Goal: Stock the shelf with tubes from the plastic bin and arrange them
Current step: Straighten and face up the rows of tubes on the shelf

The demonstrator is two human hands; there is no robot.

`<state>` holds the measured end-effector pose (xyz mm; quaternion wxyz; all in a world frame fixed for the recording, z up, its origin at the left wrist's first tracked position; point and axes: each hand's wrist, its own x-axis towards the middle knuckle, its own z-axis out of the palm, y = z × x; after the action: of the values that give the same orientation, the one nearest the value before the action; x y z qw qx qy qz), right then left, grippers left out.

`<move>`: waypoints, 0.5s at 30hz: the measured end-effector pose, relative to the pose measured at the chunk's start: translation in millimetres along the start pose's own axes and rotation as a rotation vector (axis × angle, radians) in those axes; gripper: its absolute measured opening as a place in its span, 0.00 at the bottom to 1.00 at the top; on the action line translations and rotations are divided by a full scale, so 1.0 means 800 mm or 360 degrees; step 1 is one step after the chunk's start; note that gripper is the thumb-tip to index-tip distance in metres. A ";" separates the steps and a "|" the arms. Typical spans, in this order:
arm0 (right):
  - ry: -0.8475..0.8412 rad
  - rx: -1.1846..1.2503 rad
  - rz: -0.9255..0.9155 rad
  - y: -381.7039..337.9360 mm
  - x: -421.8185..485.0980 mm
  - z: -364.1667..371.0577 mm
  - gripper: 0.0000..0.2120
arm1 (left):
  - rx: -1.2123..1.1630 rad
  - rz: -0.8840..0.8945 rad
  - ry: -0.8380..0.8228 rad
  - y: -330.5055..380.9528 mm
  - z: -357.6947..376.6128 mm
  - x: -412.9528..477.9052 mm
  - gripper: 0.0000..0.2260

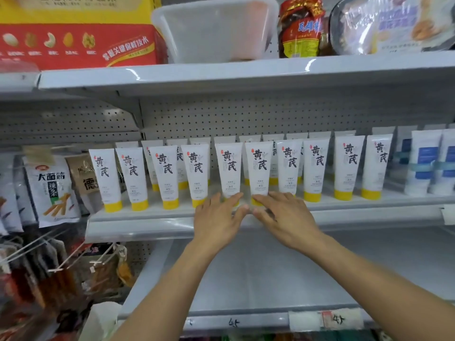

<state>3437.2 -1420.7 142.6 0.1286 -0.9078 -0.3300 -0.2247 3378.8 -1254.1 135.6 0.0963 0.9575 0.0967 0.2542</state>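
Observation:
Several white tubes with yellow caps and black characters stand cap-down in two rows on the middle shelf (147, 215). My left hand (216, 217) rests flat at the shelf's front edge, fingers spread, its fingertips at the yellow cap of one tube (229, 166). My right hand (283, 212) lies beside it, fingers apart, touching the base of the neighbouring tube (259, 166). Neither hand holds a tube. The clear plastic bin (216, 28) sits on the top shelf above and looks empty.
White-and-blue tubes (423, 161) stand at the right end of the same shelf. Snack bags (49, 185) hang at the left. A red and yellow carton (73, 33), a jar (301, 28) and wrapped goods share the top shelf. A bare shelf (270, 274) lies below.

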 end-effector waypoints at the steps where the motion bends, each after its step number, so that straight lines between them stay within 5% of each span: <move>1: -0.0012 0.0008 -0.0011 0.001 0.000 0.000 0.39 | 0.0014 -0.0008 0.0001 0.002 0.000 0.000 0.22; 11: -0.0058 0.0170 -0.0069 0.010 -0.001 0.001 0.37 | 0.0048 -0.0014 -0.0005 0.009 -0.004 -0.003 0.23; 15: 0.0238 0.0338 -0.0085 0.031 -0.016 -0.015 0.27 | 0.0024 -0.0047 0.0172 0.014 -0.003 -0.007 0.19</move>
<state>3440.9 -1450.8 144.5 0.2421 -0.8607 -0.3655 -0.2589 3374.1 -1265.5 137.6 0.0873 0.9416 0.1177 0.3033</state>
